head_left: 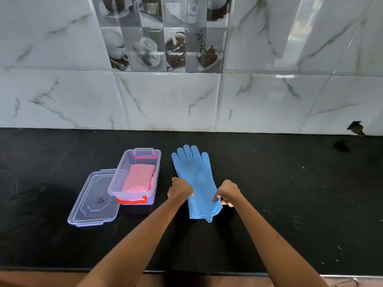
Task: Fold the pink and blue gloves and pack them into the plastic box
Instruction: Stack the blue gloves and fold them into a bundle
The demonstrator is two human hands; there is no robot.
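Note:
The blue gloves point(196, 177) lie flat and stacked on the black counter, fingers pointing toward the wall. My left hand point(179, 188) grips their left edge near the cuff. My right hand point(228, 192) pinches the right edge of the cuff. To the left stands the clear plastic box point(124, 179) with orange latches, and folded pink gloves point(138, 178) lie inside it.
The box's clear lid point(93, 200) lies flat on the black counter point(290, 193), leaning under the box's left side. A marble-tiled wall point(186, 100) rises behind. The counter's front edge point(207, 273) runs along the bottom.

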